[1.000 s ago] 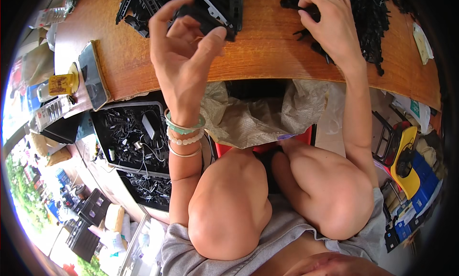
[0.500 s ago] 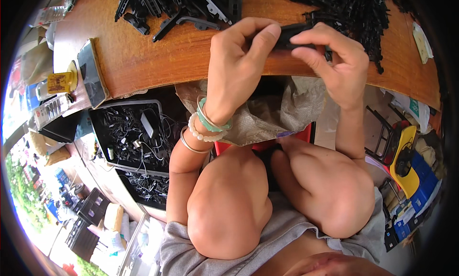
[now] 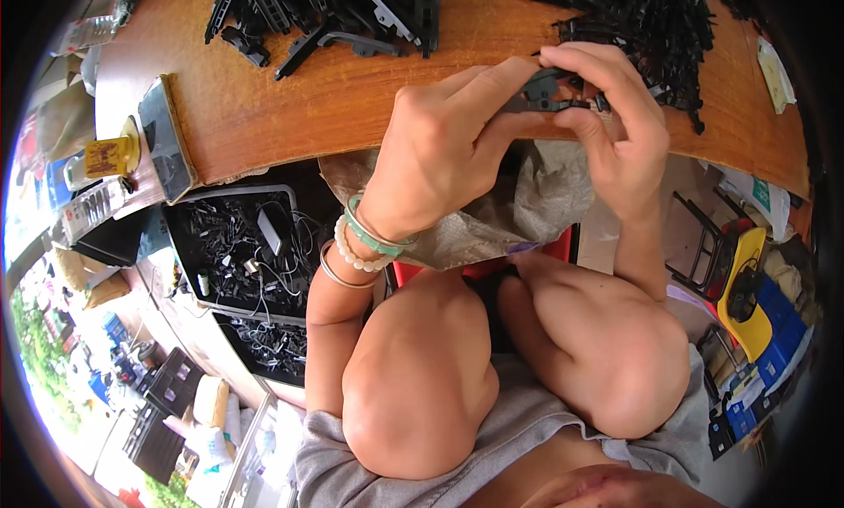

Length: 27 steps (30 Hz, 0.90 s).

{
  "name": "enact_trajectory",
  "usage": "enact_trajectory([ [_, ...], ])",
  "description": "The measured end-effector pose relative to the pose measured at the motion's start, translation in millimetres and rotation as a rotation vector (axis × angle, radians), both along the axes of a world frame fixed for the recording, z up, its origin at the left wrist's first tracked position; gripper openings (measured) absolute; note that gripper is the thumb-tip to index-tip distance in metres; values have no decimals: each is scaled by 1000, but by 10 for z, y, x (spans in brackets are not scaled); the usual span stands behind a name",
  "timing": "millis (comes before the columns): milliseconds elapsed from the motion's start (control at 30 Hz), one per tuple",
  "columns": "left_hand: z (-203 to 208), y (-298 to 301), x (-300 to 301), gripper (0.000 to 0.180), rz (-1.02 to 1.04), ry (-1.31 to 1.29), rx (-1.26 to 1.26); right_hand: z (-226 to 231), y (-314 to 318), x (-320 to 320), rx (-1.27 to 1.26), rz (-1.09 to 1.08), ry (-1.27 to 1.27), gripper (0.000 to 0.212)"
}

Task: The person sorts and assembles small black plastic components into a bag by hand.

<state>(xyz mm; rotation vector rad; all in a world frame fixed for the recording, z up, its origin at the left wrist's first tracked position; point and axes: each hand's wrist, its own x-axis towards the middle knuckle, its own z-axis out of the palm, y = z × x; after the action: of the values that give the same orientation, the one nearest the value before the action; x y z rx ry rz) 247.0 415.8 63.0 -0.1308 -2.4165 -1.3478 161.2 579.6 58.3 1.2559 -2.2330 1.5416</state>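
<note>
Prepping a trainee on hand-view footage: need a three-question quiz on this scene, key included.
1. Multiple choice: what do the left hand and right hand both grip?
A) a cup
B) a dark part
C) a sack
2. True or false: the bead bracelet is on the left forearm.
3. Fill in: the black tray of small parts is on the person's ____ side.

Key: 1. B; 2. True; 3. left.

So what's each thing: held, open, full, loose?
Black part: held between both hands
Left hand: gripping the part
Right hand: gripping the part
Woven sack: open at top
Upper tray: open, holding black pieces
Left pile: loose on the table
Right pile: loose too
</note>
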Motion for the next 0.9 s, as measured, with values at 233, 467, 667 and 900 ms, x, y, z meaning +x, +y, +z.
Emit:
enact_trajectory([
  [233, -16, -18, 11, 28, -10, 0, 41, 62, -21, 136, -4, 22, -169, 30],
  [467, -24, -17, -1, 27, -27, -1, 52, 54, -7, 108, -18, 18, -178, 26],
  [667, -78, -20, -9, 28, -7, 12, 27, 77, -43, 87, 49, 0, -182, 22],
  [900, -176, -102, 18, 24, -101, -18, 108, -24, 109, 54, 128, 97, -359, 17],
])
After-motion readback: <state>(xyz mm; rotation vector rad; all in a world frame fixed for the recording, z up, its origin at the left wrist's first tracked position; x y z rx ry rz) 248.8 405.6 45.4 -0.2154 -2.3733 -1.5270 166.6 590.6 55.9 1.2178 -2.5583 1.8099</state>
